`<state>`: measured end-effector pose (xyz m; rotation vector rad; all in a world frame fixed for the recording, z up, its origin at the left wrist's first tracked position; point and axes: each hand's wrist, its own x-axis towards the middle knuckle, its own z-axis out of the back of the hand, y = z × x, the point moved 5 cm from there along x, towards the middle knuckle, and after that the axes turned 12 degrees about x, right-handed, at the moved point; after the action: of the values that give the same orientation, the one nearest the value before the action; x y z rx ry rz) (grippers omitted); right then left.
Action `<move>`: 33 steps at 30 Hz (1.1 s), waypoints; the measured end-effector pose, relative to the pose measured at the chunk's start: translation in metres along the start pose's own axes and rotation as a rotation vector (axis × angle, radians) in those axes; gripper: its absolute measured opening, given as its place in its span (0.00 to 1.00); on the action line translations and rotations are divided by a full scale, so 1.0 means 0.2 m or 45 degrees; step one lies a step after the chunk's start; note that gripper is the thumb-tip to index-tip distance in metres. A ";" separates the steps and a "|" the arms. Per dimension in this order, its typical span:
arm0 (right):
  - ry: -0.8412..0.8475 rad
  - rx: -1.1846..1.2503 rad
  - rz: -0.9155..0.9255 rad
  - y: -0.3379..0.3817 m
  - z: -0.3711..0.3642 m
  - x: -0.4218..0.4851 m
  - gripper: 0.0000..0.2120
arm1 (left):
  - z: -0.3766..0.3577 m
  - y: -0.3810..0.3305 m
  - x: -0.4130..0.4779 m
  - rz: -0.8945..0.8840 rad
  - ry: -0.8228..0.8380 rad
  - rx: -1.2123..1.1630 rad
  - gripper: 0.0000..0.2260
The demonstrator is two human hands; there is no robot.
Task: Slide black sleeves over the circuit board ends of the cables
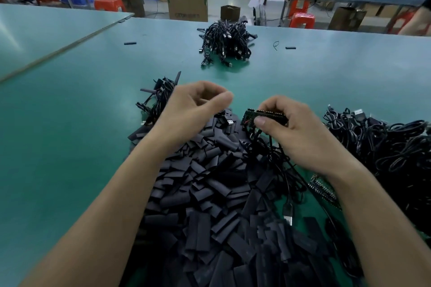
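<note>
While the right hand (286, 128) is pinching a small bunch of circuit boards (261, 115) between thumb and curled fingers, just right of the frame's centre, their cables (277, 161) are hanging down under the palm and trailing over the pile. The boards are lying with their long axis roughly across the frame, the exposed end poking left past the thumb. I'd guess they are being offered that way so a sleeve can be pushed on from the side. Which end carries the wires, I cannot tell. The left hand (193, 107) is hovering just beside them, fingers loosely curled, with nothing visible in it. Below both wrists, the black sleeves (210, 193) are filling the lower middle of the green table (70, 123), presumably within easy reach. Unsleeved cables are heaping at the right edge (384, 147).
</note>
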<state>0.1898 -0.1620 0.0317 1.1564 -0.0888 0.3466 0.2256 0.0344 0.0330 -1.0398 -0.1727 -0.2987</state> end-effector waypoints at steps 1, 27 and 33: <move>0.028 0.035 0.005 0.00 0.00 0.00 0.03 | -0.04 -0.04 -0.01 -0.061 0.131 -0.051 0.05; 0.247 0.303 0.122 0.06 0.01 -0.02 0.05 | -0.15 -0.11 -0.06 -0.194 0.385 -0.416 0.03; 0.239 0.402 0.155 0.10 0.01 -0.03 0.03 | -0.15 -0.12 -0.06 -0.207 0.350 -0.462 0.05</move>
<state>0.1785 -0.1581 0.0479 1.4271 0.0624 0.5910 0.2065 -0.0004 0.0352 -1.3327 0.0485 -0.6333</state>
